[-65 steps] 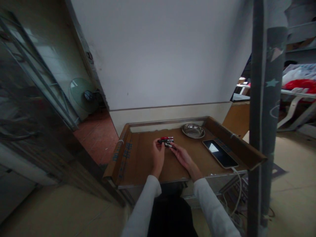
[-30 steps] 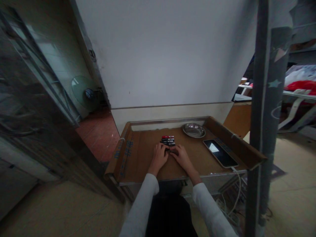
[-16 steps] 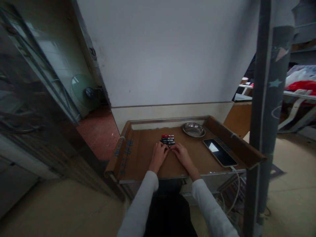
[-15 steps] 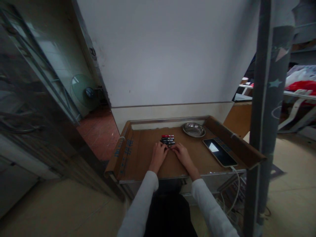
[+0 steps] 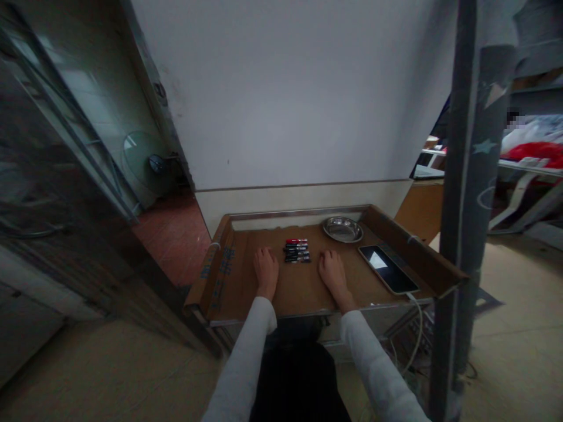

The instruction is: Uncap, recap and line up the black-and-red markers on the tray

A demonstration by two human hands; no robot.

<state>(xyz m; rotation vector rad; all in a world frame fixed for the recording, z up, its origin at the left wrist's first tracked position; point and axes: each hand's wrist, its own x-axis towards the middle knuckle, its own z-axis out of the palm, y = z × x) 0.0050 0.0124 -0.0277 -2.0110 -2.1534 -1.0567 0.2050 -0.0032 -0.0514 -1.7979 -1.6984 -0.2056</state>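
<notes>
Several markers lie side by side in a neat stack on a cardboard-lined table (image 5: 246,281). The red marker (image 5: 297,241) is the farthest from me, and the dark markers (image 5: 297,253) lie nearer. My left hand (image 5: 266,271) rests on the cardboard to their left, its fingers curled in and nothing visible in it. To the right of the markers, my right hand (image 5: 332,271) lies with its fingers likewise curled, apart from them and holding nothing I can see.
A round steel dish (image 5: 343,229) stands at the back right. In front of it lies a phone (image 5: 389,269) with a white cable (image 5: 420,328) running over the front edge. Raised cardboard sides (image 5: 417,252) flank the table, a grey post (image 5: 464,205) stands at right, and a wall (image 5: 299,105) rises behind.
Both hands have let go of the dark marker nearest me and moved apart, left hand to the left and right hand to the right. The whole row of markers now shows.
</notes>
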